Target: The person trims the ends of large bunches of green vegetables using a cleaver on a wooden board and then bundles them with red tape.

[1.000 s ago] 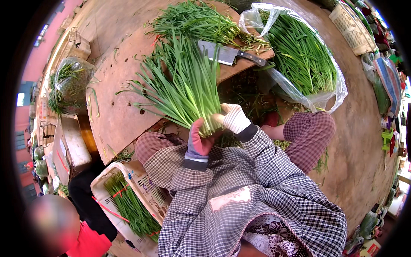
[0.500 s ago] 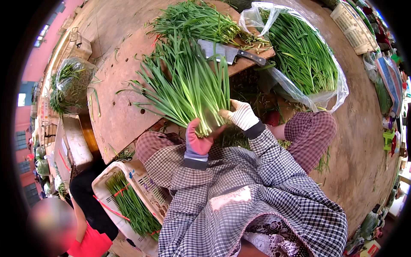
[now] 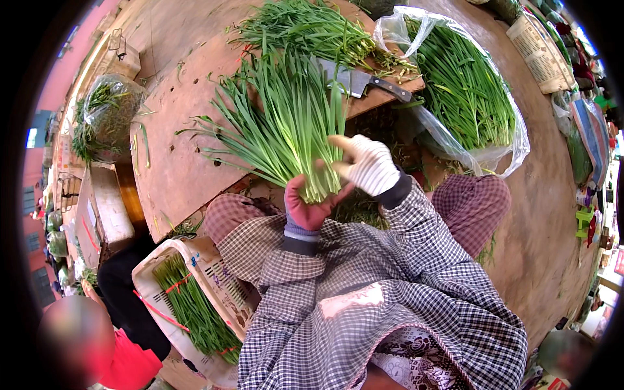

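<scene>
Left hand [image 3: 305, 207]: wrapped round base of green bunch [image 3: 286, 127]
Right hand [image 3: 372, 168]: fingers parted, bunch's 4 o'clock side
Cleaver [image 3: 356, 81]: 2 o'clock of bunch, on board [image 3: 377, 99]
White crate [image 3: 218, 276]: 7 o'clock, greens [image 3: 195, 309] inside

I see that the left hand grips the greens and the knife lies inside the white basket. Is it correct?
Only the place of the knife is wrong: the head view shows it on the brown board. The left hand does grip the greens.
</scene>
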Demonstrator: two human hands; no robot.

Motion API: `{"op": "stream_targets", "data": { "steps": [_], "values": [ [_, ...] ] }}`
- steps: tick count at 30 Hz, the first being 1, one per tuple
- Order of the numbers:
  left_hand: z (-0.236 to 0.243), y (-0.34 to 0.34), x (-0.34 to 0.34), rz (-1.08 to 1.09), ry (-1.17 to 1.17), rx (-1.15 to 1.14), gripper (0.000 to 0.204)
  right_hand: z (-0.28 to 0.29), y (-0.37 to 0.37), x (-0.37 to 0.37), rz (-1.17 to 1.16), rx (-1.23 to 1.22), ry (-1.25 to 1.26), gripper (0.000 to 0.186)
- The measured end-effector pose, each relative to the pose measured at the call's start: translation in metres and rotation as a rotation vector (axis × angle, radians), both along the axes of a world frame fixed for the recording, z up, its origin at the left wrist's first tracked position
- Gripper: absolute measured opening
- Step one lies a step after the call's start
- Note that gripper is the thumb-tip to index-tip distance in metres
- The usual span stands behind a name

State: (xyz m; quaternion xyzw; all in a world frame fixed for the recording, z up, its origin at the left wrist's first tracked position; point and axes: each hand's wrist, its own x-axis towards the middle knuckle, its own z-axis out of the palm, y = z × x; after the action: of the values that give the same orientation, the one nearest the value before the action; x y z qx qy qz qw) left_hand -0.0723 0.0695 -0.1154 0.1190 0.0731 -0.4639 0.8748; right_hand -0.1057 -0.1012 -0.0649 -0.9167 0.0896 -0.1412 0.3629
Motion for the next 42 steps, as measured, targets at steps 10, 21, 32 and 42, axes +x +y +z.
{"op": "stream_targets", "data": {
  "steps": [10,21,32,42],
  "values": [
    [-0.017,0.006,0.002,0.032,0.05,-0.082,0.046,-0.025,-0.016,0.041,-0.068,0.188,-0.183,0.009],
    [-0.01,0.009,0.003,0.074,0.026,-0.067,0.038,0.004,0.012,0.042,0.338,-0.133,0.215,0.017],
    [-0.018,0.008,0.005,0.016,0.006,-0.144,0.041,0.037,-0.035,0.065,-0.18,0.681,-0.143,0.012],
    [-0.009,0.003,0.003,0.07,0.09,-0.098,0.036,-0.021,-0.058,-0.025,0.042,0.049,0.201,0.036]
  ]
}}
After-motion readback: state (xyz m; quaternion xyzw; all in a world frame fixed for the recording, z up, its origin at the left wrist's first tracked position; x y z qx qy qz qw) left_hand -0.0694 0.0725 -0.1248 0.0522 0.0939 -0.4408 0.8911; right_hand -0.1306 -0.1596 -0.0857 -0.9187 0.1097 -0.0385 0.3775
